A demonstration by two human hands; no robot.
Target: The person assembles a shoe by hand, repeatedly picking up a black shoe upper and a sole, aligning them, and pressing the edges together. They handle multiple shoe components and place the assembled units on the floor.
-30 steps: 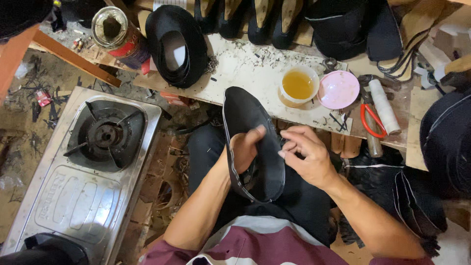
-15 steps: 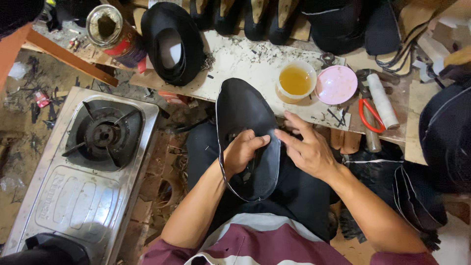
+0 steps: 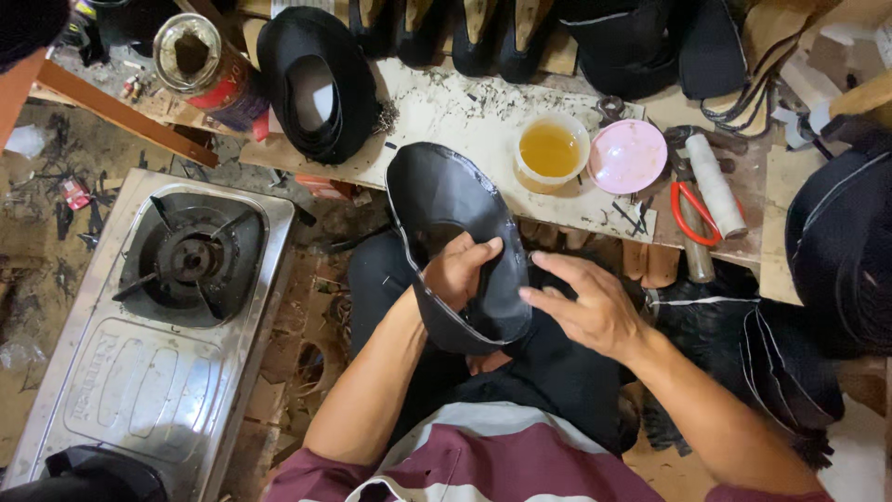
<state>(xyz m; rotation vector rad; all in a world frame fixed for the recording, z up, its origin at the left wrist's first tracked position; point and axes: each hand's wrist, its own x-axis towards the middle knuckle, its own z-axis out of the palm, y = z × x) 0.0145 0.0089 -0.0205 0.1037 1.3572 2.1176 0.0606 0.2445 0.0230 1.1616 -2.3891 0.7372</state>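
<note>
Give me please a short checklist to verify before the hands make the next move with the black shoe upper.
1. Left hand grips the black shoe upper: ok, its fingers curl over the edge of the opening.
2. Right hand on the upper: ok, open fingers press its right side.
3. Upper clear of the cup of yellow liquid: ok, apart, but close.
4. Gas stove off: ok, no flame shows on the burner.
5. Red scissors out of the way: ok, lying on the bench to the right.
6. Inside of the upper clean: cannot tell, mostly hidden.
</note>
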